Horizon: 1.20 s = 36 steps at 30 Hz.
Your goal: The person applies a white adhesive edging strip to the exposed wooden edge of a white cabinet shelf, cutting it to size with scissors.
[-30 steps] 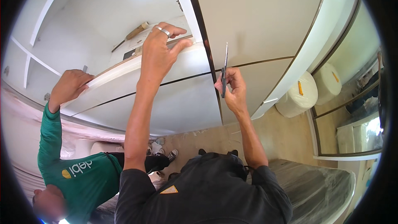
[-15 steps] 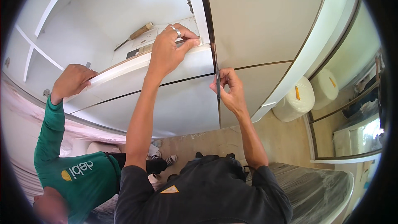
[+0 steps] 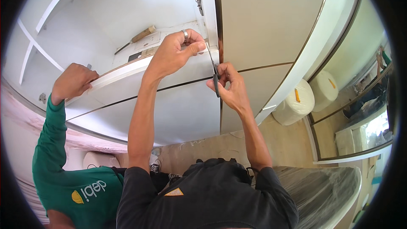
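- The setting is a fitted white wardrobe (image 3: 263,21) with thin dark trim lines, seen looking up from below; a beige floor shows at lower centre of the frame and mirrored doors at the right edge.
- Nearest, at the bottom centre, is the person's own dark shirt, with both bare forearms rising into the middle of the frame.
- The right hand (image 3: 229,87), just right of centre, is closed in a pinch around a slim dark blade-like tool (image 3: 215,78). The tool's long axis runs nearly vertical, along the seam between two door panels.
- The left hand (image 3: 176,53), slightly higher and to the left, wears a ring and has its grip closed on the top corner of a white panel (image 3: 169,101). Its thumb sits right beside the tool's upper end, so the two hands are almost touching across the seam.
- At the left of the frame, a co-worker in a green sleeve presses a hand (image 3: 74,80) on the same panel's far end.
- Further up, inside the open cupboard (image 3: 106,12), a wooden-handled tool (image 3: 135,39) lies on the shelf.
- At the right, two white cylindrical bins (image 3: 296,101) stand on the floor; whatever is inside them is hidden.
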Tool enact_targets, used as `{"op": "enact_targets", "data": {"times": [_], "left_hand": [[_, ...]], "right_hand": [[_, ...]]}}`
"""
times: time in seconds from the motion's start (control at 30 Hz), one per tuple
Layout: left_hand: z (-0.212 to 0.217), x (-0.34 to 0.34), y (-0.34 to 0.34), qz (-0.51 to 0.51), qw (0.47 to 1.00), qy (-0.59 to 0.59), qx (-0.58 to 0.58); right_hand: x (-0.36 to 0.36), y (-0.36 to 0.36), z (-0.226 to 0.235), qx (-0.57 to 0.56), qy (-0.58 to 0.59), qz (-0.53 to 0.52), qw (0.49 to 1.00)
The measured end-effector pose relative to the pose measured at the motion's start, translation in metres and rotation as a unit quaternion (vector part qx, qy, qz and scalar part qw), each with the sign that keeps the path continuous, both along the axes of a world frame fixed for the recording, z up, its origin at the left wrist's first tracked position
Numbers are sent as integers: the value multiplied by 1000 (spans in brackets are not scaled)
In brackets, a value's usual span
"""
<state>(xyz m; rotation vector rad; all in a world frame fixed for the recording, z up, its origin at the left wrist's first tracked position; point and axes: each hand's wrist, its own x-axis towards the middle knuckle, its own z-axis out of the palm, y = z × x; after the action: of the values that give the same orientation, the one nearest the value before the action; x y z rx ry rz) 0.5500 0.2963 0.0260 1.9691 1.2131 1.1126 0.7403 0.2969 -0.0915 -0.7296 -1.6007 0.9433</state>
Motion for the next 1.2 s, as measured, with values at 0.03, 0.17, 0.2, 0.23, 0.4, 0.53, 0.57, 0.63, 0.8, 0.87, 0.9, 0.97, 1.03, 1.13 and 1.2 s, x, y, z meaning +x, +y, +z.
{"op": "enact_targets", "data": {"times": [0.03,0.17,0.2,0.23,0.4,0.53,0.57,0.63,0.8,0.87,0.9,0.97,1.03,1.13,1.2], "left_hand": [[0,-1,0,-1,1000,-4,-3],[-2,-3,3,-16,1000,-9,-7],[-2,-3,4,-21,1000,-9,-6],[-3,-3,4,-28,999,-13,-9],[-2,-9,7,-42,999,-13,-18],[1,-7,4,-39,999,-10,-25],[1,-8,5,-40,999,-9,-27],[1,-7,5,-37,999,-6,-29],[2,-7,5,-30,999,-2,-33],[2,-6,5,-29,999,-9,-36],[2,-5,5,-29,999,-12,-37],[1,-6,7,-36,999,-9,-38],[2,-8,8,-42,998,-9,-39],[4,-7,7,-42,998,-10,-41],[5,-6,6,-37,998,-6,-42]], "right_hand": [[-2,0,1,1,0,0,1000],[-6,2,3,1,4,-4,1000],[-6,2,2,0,6,-5,1000],[-6,3,1,0,7,-3,1000],[-13,6,-1,3,27,7,1000],[-13,6,1,-2,34,18,999],[-14,5,1,-1,36,18,999],[-14,6,1,-1,42,22,999],[-14,6,1,-5,55,32,998],[-15,6,-1,-5,48,24,999],[-15,7,-2,-4,45,21,999],[-13,6,-2,2,33,10,999],[-14,5,0,5,25,1,1000],[-14,3,2,3,20,-6,1000],[-14,2,4,-1,19,-6,1000]]}}
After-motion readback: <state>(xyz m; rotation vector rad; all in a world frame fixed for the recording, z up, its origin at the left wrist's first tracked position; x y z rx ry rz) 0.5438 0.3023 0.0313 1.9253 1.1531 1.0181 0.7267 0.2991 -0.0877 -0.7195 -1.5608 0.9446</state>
